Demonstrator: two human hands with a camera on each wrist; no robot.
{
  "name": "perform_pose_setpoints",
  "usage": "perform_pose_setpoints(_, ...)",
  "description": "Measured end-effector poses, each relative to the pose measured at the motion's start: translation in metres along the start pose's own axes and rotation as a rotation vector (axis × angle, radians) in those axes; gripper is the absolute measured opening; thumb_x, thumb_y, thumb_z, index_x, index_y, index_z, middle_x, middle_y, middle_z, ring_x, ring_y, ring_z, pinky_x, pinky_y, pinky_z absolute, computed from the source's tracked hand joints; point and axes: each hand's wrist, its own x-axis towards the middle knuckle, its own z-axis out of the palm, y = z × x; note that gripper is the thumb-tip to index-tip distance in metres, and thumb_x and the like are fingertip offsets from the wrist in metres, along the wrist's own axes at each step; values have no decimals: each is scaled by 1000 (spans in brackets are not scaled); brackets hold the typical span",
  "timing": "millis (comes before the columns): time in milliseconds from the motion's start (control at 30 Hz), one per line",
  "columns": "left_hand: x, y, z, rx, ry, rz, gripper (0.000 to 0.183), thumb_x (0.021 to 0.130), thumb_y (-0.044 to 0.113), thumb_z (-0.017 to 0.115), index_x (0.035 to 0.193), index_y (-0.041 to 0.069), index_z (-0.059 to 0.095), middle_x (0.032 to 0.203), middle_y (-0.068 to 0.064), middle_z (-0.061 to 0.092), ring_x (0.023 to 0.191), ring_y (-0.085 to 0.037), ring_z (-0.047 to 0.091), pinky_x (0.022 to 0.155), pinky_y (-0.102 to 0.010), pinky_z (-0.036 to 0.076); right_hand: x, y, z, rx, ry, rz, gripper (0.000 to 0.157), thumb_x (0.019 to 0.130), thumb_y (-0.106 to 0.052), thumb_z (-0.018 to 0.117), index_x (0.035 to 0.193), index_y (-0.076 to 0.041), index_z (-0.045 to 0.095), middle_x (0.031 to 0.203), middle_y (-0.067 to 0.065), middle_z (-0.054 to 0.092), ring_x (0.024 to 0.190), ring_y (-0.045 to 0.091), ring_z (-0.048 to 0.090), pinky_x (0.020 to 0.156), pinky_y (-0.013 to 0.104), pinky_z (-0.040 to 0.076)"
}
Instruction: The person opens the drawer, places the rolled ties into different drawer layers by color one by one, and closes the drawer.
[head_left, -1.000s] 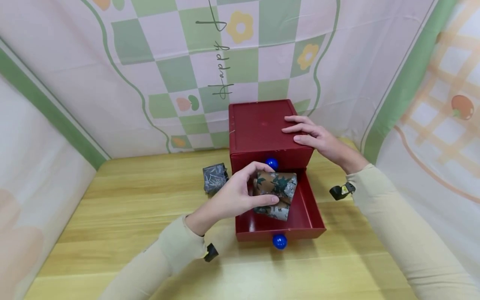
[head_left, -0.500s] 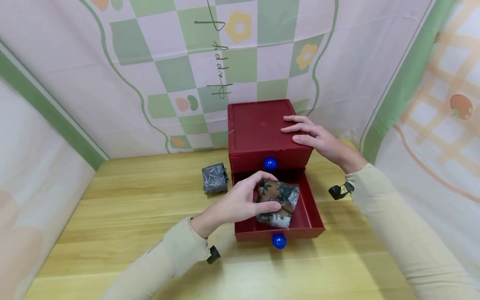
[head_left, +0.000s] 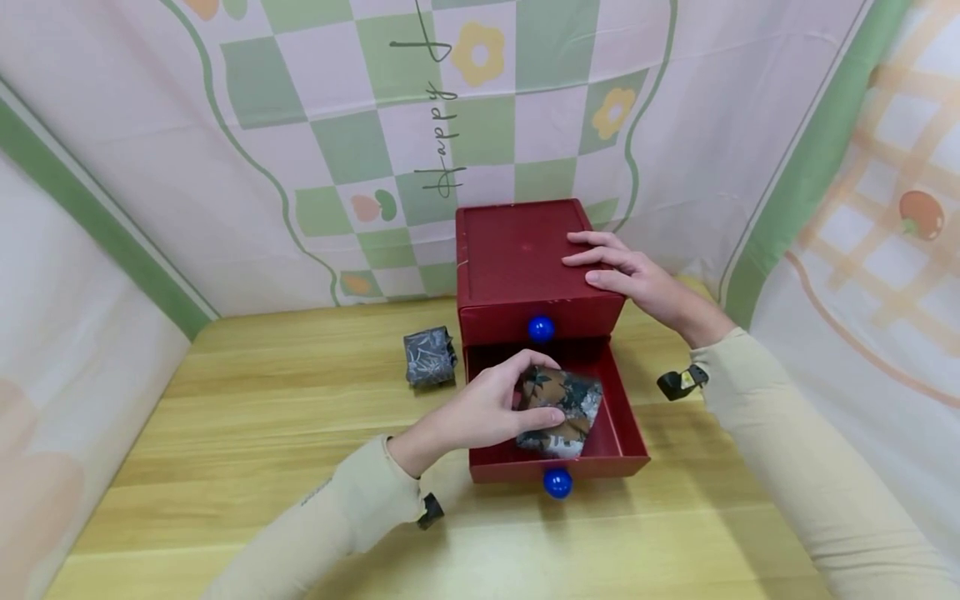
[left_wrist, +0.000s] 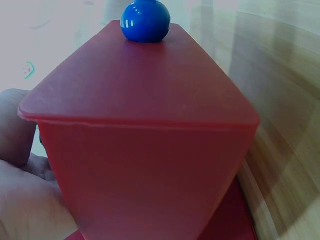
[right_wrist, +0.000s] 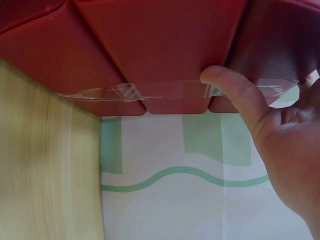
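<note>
1. Bundle (head_left: 573,408), folded and brown with dark green leaf shapes, is inside the outline of the lower drawer (head_left: 626,433); I cannot tell whether it touches the drawer's floor.
2. My left hand (head_left: 491,408) reaches in from 8 o'clock and is clamped on that bundle: the thumb lies across its upper face, and a finger curls to its edge near 12 o'clock.
3. My right hand (head_left: 633,275) comes from between 4 and 5 o'clock and rests on the red cabinet (head_left: 517,250) near 3 o'clock, its fingers straight and apart on the top. My right wrist view shows the thumb (right_wrist: 237,90) against the side wall, beside strips of clear tape (right_wrist: 129,92).
4. The lower drawer stands out towards me at 6 o'clock, with a blue knob (head_left: 557,483) on its front. The upper drawer is closed, its blue knob (head_left: 541,328) at 12 o'clock from the other.
5. At 10 o'clock from the lower drawer, a dark grey packet (head_left: 430,357) with pale line patterns lies on the wooden bench (head_left: 262,417), near the cabinet and apart from both my hands.
6. A printed cloth (head_left: 487,133) with green and white checks hangs at 12 o'clock, behind the cabinet.
</note>
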Motion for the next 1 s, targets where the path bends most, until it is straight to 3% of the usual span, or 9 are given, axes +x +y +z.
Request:
perform_pose_setpoints(167,1,-2,1,18,-4,-16,52,86,37,70,130,28,43,67,2,52,46,-16,41,44,-26,36,-1,-15,4,12,-8,-17,33,95,3,47,127,7,55,150,19,26,139,22,17,102,22,25)
perform_pose_setpoints(367,2,-4,2,39,-8,-34,52,87,38,69,130,27,43,61,2,51,44,-17,42,42,-26,36,0,8,-2,23,1,-22,33,95,0,50,127,2,57,151,10,28,139,20,17,104,23,24)
perform_pose_setpoints(467,3,-4,3,54,2,-39,52,87,38,68,131,25,43,62,2,52,43,-16,42,42,-26,36,0,9,-2,26,1,-19,33,95,0,49,127,2,57,151,9,29,139,20,16,104,23,25)
perform_pose_setpoints(667,5,-2,6,137,19,-69,55,90,39,64,135,18,41,63,0,46,48,-14,42,56,-25,41,0,-7,2,17,1,-11,32,95,3,47,126,6,56,150,16,27,139,22,16,103,22,25)
perform_pose_setpoints(800,5,-1,6,171,29,-71,54,91,39,63,136,18,41,79,1,51,61,-13,46,75,-25,45,-1,-20,5,11,-1,-9,31,95,2,47,125,8,55,149,20,26,139,24,16,103,22,25)
perform_pose_setpoints(1000,6,-1,7,195,39,-64,53,92,38,61,137,17,41,118,4,54,99,-8,51,93,-29,44,-1,-19,4,19,-6,-10,33,96,3,45,127,6,55,150,19,26,139,22,16,103,22,25)
